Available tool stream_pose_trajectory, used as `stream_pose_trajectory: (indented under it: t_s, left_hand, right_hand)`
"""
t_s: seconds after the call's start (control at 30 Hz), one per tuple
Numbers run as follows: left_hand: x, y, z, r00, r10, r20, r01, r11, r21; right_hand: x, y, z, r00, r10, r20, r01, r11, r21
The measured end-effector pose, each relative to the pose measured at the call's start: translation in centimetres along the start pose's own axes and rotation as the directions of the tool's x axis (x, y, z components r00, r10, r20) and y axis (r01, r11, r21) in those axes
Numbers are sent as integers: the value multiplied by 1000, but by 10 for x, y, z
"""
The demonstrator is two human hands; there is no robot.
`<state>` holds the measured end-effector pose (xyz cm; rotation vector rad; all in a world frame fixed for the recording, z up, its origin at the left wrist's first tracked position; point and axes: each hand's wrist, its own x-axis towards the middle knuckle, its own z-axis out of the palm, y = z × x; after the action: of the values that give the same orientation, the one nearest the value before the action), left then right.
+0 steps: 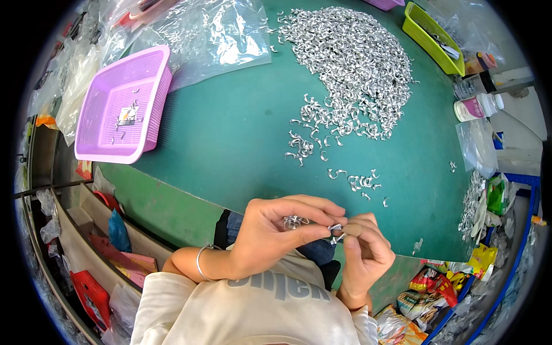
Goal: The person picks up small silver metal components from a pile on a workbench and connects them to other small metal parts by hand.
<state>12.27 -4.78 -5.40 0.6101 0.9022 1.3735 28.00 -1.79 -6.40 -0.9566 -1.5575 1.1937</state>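
Observation:
Close to my body, over the table's near edge, my two hands meet at the fingertips. My left hand point(270, 233) is closed around several small curved silvery metal pieces point(295, 222), some showing in the hollow between thumb and fingers. At its fingertips sits another shiny metal piece point(336, 228). Opposite it, my right hand point(368, 247) is closed in a pinch at a small metal piece point(338, 238); the fingers partly hide it. A large heap of the same curved pieces point(351, 63) lies at the far side, with a loose group point(362, 182) nearer my hands.
A purple plastic basket point(152, 109) with a few pieces inside stands on the left of the green table point(230, 138). Clear plastic bags point(230, 40) lie behind it. At the far right are a yellow-green tray point(411, 26) and a white bottle point(468, 109). Colourful packets point(431, 284) sit lower right.

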Motion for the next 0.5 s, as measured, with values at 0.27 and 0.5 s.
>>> stream_pose_trajectory:
  t_s: [0.27, 0.5]
  left_hand:
    - [-1, -1, 0, 999, 41, 22, -42, 998, 36]
    - [1, -1, -1, 995, -102, 11, 103, 988, -112]
  right_hand:
    - [-1, 1, 0, 1000, 13, 6, -13, 999, 46]
    - [-2, 0, 1, 996, 85, -18, -82, 991, 108]
